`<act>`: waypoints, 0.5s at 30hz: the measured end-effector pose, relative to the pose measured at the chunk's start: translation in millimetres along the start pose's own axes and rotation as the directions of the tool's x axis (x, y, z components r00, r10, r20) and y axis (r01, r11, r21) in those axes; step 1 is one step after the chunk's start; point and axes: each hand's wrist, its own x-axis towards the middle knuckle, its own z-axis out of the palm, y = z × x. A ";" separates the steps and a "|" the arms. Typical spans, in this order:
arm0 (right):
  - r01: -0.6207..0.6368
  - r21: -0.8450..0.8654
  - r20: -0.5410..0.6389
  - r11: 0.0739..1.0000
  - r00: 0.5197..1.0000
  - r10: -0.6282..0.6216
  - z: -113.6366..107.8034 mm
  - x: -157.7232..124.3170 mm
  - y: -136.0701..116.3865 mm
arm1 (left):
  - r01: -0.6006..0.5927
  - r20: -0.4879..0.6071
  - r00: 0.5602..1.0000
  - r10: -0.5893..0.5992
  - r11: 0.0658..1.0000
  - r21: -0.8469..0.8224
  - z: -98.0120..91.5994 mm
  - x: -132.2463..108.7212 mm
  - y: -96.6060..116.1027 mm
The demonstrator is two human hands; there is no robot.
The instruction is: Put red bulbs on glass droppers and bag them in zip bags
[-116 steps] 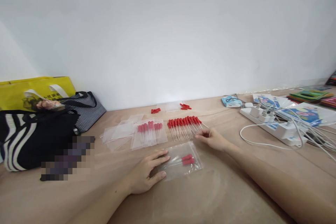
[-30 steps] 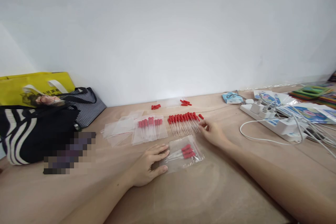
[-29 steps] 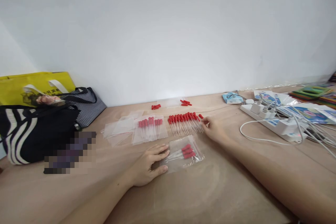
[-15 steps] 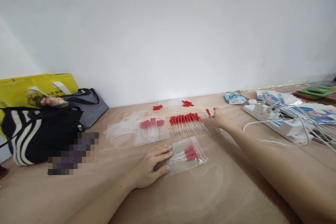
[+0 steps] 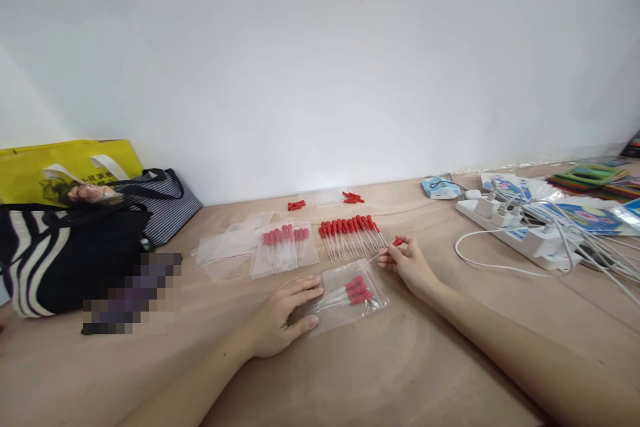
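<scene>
A clear zip bag (image 5: 330,320) lies flat in front of me with several red-bulbed droppers (image 5: 358,290) inside it. My left hand (image 5: 287,317) rests at its left edge, fingers spread, thumb and fingertips on the plastic. Between the thumb and fingers of my right hand (image 5: 407,267) is a single dropper (image 5: 397,241), its red bulb up and its thin clear tube slanting down to the left, near the bag's upper right corner. Just behind the bag lies a row of droppers (image 5: 350,227), side by side with bulbs pointing away.
Filled zip bags (image 5: 285,247) and flat plastic bags (image 5: 230,243) lie to the left. Loose red bulbs (image 5: 353,197) sit by the wall. A white power strip (image 5: 520,240) with cables and a blue mask (image 5: 440,187) are right; a black bag (image 5: 100,267) and yellow bag (image 5: 120,153) stand left.
My right hand has drawn the dropper from beyond the row's right end toward me and left, close to the bag. My left hand stays on the bag. The view has shifted slightly.
</scene>
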 end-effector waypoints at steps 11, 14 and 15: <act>-0.055 -0.121 0.295 0.991 0.951 0.089 15.5 -22.1 2.5 | 0.040 -0.006 0.999 -0.041 0.999 -0.022 1.1 -2.8 -0.7; -0.071 -0.215 0.319 0.974 0.938 0.139 13.1 -18.0 1.3 | 0.044 -0.002 0.999 -0.044 0.999 -0.013 0.7 -2.7 0.3; -0.088 -0.233 0.320 0.968 0.934 0.162 12.0 -16.1 0.9 | 0.048 -0.001 0.999 -0.048 0.999 -0.012 0.4 -2.5 0.7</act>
